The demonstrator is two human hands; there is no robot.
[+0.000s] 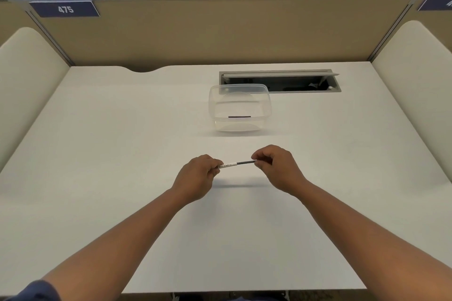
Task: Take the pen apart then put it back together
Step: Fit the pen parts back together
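A thin pen hangs level a little above the white desk [122, 154], held between both hands. Its white printed barrel [227, 165] runs into my left hand [198, 175], whose fingers curl round it. A dark slim inner rod [245, 162] sticks out of the barrel's right end. My right hand [274, 165] pinches the far end of that rod between thumb and fingers. Both ends of the pen are hidden inside the hands.
A clear plastic tub [239, 107] stands beyond the hands, with a short dark piece [239, 117] lying inside it. Behind it an open cable hatch [278, 80] is sunk into the desk. Tan partition walls and cream side panels enclose the desk.
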